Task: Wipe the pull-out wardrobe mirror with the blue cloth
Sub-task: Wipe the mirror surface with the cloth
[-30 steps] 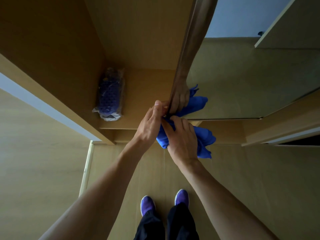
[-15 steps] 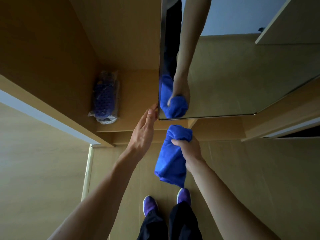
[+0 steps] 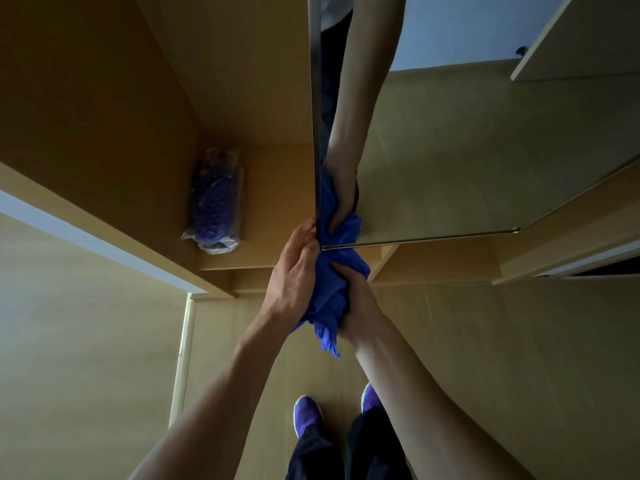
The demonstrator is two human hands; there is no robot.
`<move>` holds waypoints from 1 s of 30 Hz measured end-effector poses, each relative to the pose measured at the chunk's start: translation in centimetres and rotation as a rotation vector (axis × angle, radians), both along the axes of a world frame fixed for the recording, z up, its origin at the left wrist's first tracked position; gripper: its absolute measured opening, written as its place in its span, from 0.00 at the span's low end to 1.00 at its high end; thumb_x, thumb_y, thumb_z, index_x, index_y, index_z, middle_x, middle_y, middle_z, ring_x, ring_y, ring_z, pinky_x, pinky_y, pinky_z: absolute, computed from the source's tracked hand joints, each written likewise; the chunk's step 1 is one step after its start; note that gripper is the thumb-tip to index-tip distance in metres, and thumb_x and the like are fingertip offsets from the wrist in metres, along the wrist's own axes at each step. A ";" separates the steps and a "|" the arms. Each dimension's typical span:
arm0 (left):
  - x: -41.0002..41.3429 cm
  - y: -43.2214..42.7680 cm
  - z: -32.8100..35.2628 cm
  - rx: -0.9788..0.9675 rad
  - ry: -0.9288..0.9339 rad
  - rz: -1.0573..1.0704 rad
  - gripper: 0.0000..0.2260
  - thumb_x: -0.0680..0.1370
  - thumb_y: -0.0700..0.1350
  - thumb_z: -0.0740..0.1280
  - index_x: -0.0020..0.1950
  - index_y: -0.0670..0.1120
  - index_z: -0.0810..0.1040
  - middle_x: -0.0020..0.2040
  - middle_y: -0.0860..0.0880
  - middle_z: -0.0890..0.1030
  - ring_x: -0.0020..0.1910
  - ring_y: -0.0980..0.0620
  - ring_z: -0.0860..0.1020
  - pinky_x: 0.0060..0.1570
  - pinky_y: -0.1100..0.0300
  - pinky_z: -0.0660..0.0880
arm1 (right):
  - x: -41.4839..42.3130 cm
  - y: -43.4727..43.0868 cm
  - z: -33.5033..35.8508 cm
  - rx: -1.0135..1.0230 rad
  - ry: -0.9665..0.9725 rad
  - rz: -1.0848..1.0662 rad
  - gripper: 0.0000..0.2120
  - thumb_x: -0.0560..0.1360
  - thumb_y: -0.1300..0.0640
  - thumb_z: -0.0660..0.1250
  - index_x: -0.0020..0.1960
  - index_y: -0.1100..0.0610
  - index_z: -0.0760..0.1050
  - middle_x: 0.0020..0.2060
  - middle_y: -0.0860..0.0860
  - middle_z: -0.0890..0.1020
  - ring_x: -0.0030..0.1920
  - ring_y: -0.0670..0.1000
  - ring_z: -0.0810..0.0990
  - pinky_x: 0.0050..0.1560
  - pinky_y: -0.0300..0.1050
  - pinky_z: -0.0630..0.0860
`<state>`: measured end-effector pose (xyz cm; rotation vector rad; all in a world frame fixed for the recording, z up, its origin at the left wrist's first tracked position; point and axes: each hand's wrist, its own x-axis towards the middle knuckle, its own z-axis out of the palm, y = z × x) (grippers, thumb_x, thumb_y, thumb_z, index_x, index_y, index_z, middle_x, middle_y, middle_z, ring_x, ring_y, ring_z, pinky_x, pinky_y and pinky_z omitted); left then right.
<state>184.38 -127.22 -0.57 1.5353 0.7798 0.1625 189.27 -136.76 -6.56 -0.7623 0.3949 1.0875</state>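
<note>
The pull-out mirror (image 3: 450,161) stands edge-on from the wardrobe, its glass facing right and reflecting my arm and the cloth. My right hand (image 3: 356,303) grips the bunched blue cloth (image 3: 329,282) just under the mirror's lower left corner, with the top of the cloth touching the bottom edge. A tail of cloth hangs below my fist. My left hand (image 3: 294,271) holds the mirror's front edge at that same corner, fingers curled against the frame, its palm beside the cloth.
A plastic-wrapped blue item (image 3: 216,202) lies on the wardrobe's bottom shelf (image 3: 277,188), left of the mirror. Wooden wardrobe panels (image 3: 104,116) rise on the left. My purple shoes (image 3: 308,415) stand on the wood floor below. An open wardrobe door (image 3: 588,36) shows at upper right.
My right hand lifted the hanging cloth back up to the mirror's lower corner and bunched it. My left hand closed from a flat touch to a hold on the edge.
</note>
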 end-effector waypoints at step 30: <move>1.4 -0.9 -0.8 0.215 0.083 0.056 0.20 0.80 0.41 0.67 0.67 0.58 0.67 0.66 0.54 0.77 0.63 0.52 0.78 0.53 0.56 0.75 | 7.0 -7.1 1.0 -0.231 -0.031 -0.247 0.13 0.78 0.54 0.64 0.56 0.62 0.79 0.48 0.58 0.84 0.46 0.59 0.84 0.46 0.52 0.81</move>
